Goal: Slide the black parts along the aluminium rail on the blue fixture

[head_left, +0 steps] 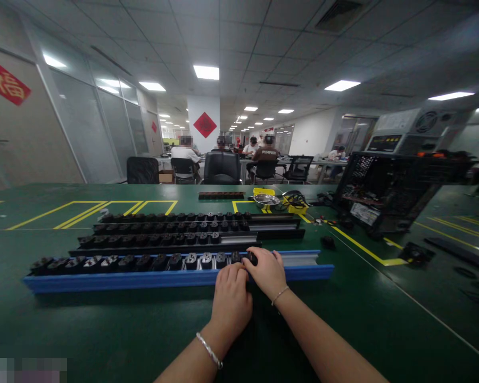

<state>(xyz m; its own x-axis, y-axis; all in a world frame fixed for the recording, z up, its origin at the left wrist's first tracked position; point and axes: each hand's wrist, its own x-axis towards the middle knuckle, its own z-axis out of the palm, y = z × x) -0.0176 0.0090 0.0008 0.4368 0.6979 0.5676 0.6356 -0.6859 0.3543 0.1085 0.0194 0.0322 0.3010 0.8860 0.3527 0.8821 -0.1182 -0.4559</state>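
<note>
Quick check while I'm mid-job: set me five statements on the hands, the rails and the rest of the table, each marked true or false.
1. The left hand and right hand are both at the blue rail. True.
2. The black blocks run right up to the blue rail's right end. False: a stretch there, to the right of the hands, has no black blocks.
3. The black rails lie beyond the blue rail. True.
4. The metal bowl stands between the wearer and the blue rail. False: the metal bowl is beyond the rails.
5. A computer case stands toward the right. True.
</note>
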